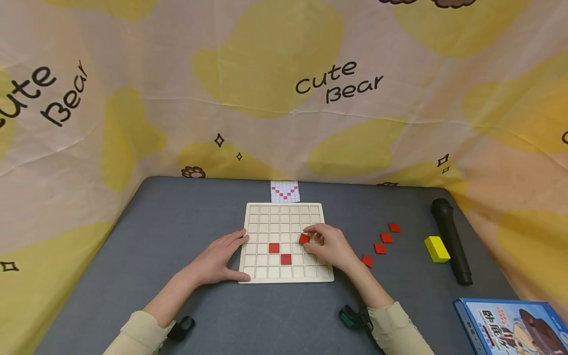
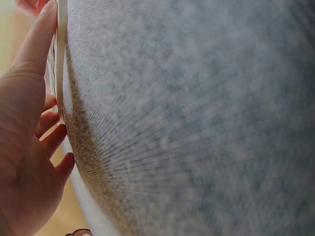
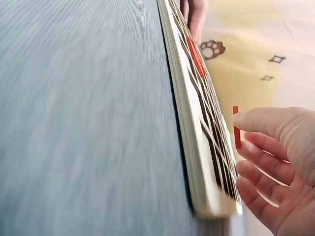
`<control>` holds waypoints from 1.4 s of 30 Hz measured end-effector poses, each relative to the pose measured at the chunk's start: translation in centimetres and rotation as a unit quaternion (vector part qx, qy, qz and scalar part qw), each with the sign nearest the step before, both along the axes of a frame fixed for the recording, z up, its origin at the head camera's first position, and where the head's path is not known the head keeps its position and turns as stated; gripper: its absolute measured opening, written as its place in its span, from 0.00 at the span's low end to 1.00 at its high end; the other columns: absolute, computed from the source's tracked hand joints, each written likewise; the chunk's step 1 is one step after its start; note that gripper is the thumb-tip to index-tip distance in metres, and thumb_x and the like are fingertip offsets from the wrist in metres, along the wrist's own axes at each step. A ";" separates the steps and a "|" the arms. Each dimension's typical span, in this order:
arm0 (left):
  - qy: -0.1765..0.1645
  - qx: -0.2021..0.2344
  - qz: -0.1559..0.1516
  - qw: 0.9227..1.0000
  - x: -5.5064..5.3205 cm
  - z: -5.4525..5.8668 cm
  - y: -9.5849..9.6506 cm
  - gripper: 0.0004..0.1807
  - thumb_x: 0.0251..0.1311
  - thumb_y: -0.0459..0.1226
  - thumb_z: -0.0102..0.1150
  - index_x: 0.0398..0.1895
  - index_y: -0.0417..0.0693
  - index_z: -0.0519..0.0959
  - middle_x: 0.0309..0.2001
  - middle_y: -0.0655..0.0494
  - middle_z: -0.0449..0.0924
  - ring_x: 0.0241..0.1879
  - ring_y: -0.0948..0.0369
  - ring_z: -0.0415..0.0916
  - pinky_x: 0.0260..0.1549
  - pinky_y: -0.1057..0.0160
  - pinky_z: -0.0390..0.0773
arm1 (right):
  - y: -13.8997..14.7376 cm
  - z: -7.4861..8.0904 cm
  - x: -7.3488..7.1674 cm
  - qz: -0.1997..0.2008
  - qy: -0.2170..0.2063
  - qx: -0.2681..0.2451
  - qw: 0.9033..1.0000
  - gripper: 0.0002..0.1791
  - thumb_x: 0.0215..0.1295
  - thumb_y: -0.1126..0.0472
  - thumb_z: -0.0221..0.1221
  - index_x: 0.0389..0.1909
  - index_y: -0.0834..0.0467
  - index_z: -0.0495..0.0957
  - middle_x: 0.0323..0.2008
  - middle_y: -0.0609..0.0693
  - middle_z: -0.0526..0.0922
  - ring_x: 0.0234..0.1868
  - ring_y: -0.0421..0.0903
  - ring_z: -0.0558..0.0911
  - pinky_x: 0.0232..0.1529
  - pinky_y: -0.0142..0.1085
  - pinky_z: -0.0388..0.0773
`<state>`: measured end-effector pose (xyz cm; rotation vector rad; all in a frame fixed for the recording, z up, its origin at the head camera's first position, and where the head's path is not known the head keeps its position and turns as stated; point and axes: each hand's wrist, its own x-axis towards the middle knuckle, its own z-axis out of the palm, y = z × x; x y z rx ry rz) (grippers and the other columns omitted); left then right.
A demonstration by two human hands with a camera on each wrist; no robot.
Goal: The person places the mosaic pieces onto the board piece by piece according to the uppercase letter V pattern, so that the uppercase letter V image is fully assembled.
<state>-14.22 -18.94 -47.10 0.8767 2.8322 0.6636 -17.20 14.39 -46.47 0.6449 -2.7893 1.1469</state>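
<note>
A cream grid board [image 1: 261, 277] lies on the table, with two red square tiles [image 1: 286, 259] set diagonally in its cells. My right hand [image 1: 327, 243] pinches another red square tile [image 1: 304, 238] between thumb and fingers, over the right part of the board. In the right wrist view that tile [image 3: 236, 129] is edge-on, beside the board's rim. My left hand [image 1: 218, 258] rests against the board's left edge, thumb at the lower corner and fingers extended higher up. The left wrist view shows its thumb [image 2: 37, 44] along the rim.
A small card [image 1: 285, 198] with a red V pattern lies behind the board. Several loose red tiles [image 1: 380, 248] lie right of it. Farther right are a yellow block [image 1: 437, 249], a black microphone [image 1: 452, 241] and a blue box [image 1: 510, 323]. A printed cloth [image 1: 266, 64] hangs behind the table.
</note>
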 end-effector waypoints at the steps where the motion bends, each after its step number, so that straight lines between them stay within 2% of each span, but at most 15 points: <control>1: 0.000 -0.001 0.000 1.000 0.0 0.0 0.0 0.56 0.46 0.63 0.69 0.71 0.38 0.63 0.73 0.43 0.57 0.71 0.46 0.56 0.64 0.41 0.59 | -0.4 0.0 -0.1 0.003 -0.001 -0.003 1.000 0.16 0.55 0.61 0.70 0.46 0.55 0.84 0.34 0.44 0.81 0.34 0.42 0.77 0.36 0.36 0.75; 7: -0.001 -0.005 0.003 1.000 0.0 0.0 0.1 0.56 0.46 0.63 0.69 0.72 0.38 0.62 0.73 0.43 0.56 0.70 0.46 0.56 0.64 0.41 0.59 | -2.6 0.1 -0.7 0.035 -0.004 -0.015 0.999 0.17 0.56 0.62 0.69 0.48 0.57 0.83 0.36 0.45 0.82 0.34 0.43 0.77 0.37 0.35 0.75; 16: -0.005 -0.006 0.006 1.000 0.0 0.0 0.1 0.56 0.46 0.65 0.68 0.71 0.39 0.63 0.73 0.43 0.57 0.70 0.45 0.56 0.64 0.40 0.60 | -6.0 -0.1 -1.4 0.061 -0.030 -0.020 0.998 0.17 0.57 0.62 0.67 0.49 0.58 0.82 0.37 0.46 0.81 0.36 0.44 0.77 0.38 0.34 0.74; 23: -0.009 -0.002 0.007 1.000 0.0 -0.1 0.0 0.56 0.46 0.65 0.67 0.71 0.39 0.63 0.73 0.43 0.57 0.70 0.45 0.57 0.63 0.40 0.60 | -8.3 0.0 -2.0 0.070 -0.018 0.015 0.997 0.17 0.58 0.60 0.68 0.49 0.57 0.82 0.39 0.45 0.82 0.37 0.44 0.77 0.40 0.34 0.74; 34: -0.001 -0.002 0.004 1.000 -0.1 -0.3 0.0 0.56 0.46 0.66 0.67 0.71 0.39 0.64 0.73 0.43 0.57 0.70 0.45 0.57 0.64 0.41 0.60 | -9.5 -0.4 -2.3 0.064 -0.005 0.045 0.997 0.17 0.57 0.58 0.67 0.49 0.52 0.83 0.40 0.44 0.83 0.37 0.40 0.76 0.41 0.33 0.74; 42: -0.001 -0.002 0.003 1.000 -0.1 -0.1 0.0 0.55 0.46 0.64 0.68 0.71 0.39 0.64 0.73 0.42 0.57 0.70 0.45 0.57 0.64 0.41 0.60 | -9.4 -0.6 -2.2 0.070 0.013 0.035 0.997 0.16 0.58 0.60 0.66 0.48 0.53 0.84 0.43 0.45 0.84 0.39 0.42 0.77 0.44 0.36 0.75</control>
